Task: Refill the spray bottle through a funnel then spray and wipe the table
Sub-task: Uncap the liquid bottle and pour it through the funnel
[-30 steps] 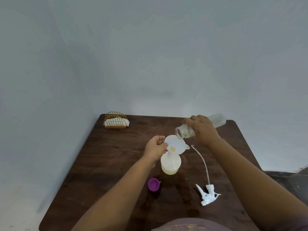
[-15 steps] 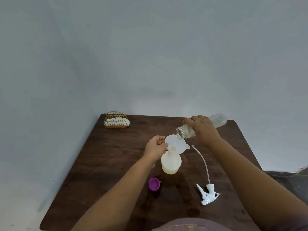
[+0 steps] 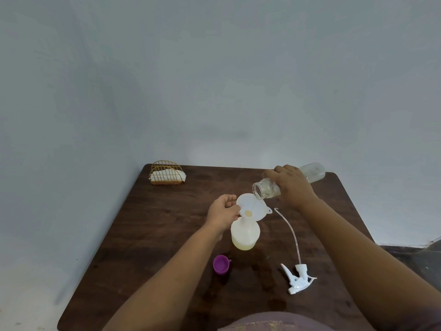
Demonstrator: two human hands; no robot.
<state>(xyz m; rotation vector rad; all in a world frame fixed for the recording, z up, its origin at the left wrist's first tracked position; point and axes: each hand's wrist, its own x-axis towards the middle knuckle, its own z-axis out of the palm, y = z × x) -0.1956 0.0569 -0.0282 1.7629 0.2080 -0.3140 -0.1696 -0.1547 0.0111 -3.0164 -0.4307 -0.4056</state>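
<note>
Over funnel point(image 3: 251, 206), unlabelled clear bottle point(image 3: 288, 181) tilted

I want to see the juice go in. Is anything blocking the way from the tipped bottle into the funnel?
Nothing visible blocks it. The refill bottle in the right hand tips its open mouth right over the funnel, which the left hand steadies on the spray bottle.

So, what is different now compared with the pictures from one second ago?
Almost nothing visibly changed. The right hand keeps the clear bottle tilted over the funnel, and the left hand still steadies the funnel on the spray bottle. The purple cap and the spray head lie where they were.
</note>
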